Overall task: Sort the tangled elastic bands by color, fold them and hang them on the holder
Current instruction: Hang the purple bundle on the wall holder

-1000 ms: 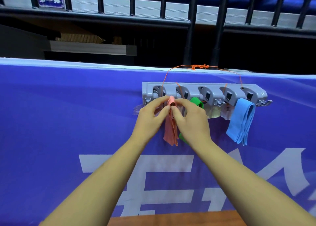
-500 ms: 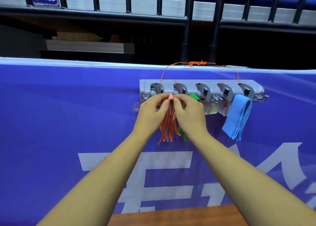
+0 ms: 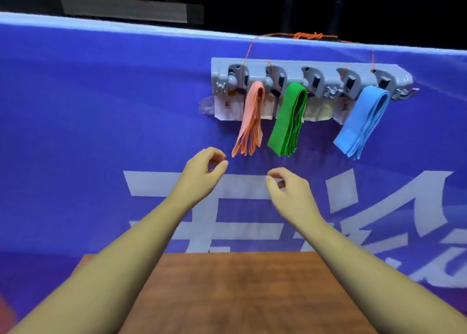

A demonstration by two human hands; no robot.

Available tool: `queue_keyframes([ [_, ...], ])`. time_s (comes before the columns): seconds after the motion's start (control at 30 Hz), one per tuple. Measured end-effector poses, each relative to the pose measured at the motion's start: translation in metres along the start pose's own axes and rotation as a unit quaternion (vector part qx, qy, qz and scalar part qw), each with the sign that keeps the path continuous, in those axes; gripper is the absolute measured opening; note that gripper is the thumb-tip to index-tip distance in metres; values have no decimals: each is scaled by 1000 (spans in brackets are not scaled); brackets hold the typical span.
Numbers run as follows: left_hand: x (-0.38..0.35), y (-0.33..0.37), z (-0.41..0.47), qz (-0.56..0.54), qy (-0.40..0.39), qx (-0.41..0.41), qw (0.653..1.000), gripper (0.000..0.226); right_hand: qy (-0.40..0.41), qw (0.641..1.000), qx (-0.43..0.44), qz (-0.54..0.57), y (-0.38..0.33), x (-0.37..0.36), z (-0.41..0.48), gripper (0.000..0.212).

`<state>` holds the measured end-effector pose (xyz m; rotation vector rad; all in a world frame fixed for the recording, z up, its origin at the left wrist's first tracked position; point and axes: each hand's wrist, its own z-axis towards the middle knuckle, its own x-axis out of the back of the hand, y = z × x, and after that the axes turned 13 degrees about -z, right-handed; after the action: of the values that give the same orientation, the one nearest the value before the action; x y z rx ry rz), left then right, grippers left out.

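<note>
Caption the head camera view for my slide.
Folded orange bands, green bands and blue bands hang from the grey holder on a blue banner; left hand and right hand hover below, empty.

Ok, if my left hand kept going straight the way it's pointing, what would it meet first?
Probably the lower ends of the orange bands hanging from the holder: the left hand points up and right at them. Depth is unclear, so it could reach the blue banner behind.
</note>
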<state>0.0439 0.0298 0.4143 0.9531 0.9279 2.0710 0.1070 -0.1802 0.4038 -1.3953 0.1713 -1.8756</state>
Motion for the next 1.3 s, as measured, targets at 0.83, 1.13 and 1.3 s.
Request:
queue_keyframes([
  [0.83,-42,-272,-360,7,-203,468,860,26,-497,853,-102,-121,104,-269,-278,43],
  [1.13,-62,-312,-381,2,-214,456,864,59,-498,858,-65,-105,101,-329,-306,56],
  [1.3,-67,-323,-390,-11,-214,428,878,29,-520,841,-52,-142,103,-347,-312,59],
])
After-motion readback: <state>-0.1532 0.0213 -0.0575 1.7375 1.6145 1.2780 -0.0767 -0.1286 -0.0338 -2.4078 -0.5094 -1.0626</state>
